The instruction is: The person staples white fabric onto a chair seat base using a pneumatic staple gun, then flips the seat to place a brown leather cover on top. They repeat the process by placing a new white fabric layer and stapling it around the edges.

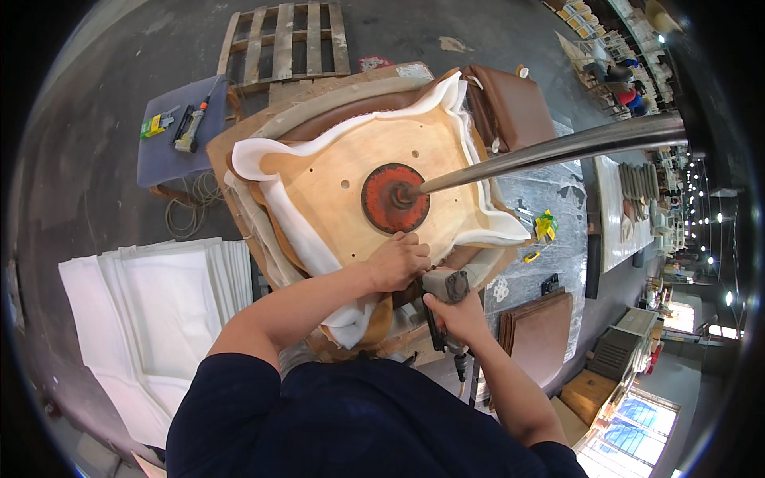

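A plywood seat board point(319, 191) lies underside up in front of me, with white padding point(295, 219) curling up around its edges and brown cover material showing beyond. A red round press disc point(382, 209) on a metal rod point(558, 155) bears down on its middle. My left hand point(398, 263) is closed at the board's near edge; whatever its curled fingers pinch is hidden. Just right of it, my right hand point(462, 315) grips a grey staple gun point(446, 285), its nose close to the left hand and the edge. An air hose fitting point(460, 362) hangs from the gun.
Stacked white padding sheets point(171, 295) lie to the left. A padded stool point(175, 155) holds another staple gun point(189, 135) and a small box. At right, a plastic-covered table point(550, 187) bears brown panels point(538, 331). A wooden pallet point(287, 40) lies beyond the work.
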A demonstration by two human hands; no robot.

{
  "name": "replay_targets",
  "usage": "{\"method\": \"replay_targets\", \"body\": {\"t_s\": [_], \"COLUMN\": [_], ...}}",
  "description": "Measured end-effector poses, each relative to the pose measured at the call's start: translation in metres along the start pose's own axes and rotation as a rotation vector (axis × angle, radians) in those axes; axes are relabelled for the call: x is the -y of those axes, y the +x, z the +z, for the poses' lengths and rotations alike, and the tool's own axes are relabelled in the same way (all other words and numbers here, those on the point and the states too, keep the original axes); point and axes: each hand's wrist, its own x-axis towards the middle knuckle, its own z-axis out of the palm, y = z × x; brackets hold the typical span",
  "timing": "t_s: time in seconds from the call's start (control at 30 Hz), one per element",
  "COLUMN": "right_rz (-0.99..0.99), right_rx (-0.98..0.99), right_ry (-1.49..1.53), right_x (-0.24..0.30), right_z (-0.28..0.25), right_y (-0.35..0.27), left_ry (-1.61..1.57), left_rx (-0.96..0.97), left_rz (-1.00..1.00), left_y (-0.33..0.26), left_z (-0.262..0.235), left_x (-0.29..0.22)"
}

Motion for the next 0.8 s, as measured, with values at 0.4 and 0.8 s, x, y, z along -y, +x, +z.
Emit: {"method": "replay_targets", "body": {"t_s": [0.4, 0.8], "right_rz": [-0.024, 0.011], "right_rx": [-0.034, 0.048], "right_ry": [0.117, 0.019], "right_x": [-0.011, 0.002], "right_z": [0.001, 0.009], "right_y": [-0.020, -0.006], "left_ry": [0.176, 0.018], "left_rx": [0.170, 0.126], "left_rz": [0.013, 0.005], "left_y": [-0.004, -0.008], "left_z": [-0.007, -0.010], "left_x": [0.008, 0.008]}}
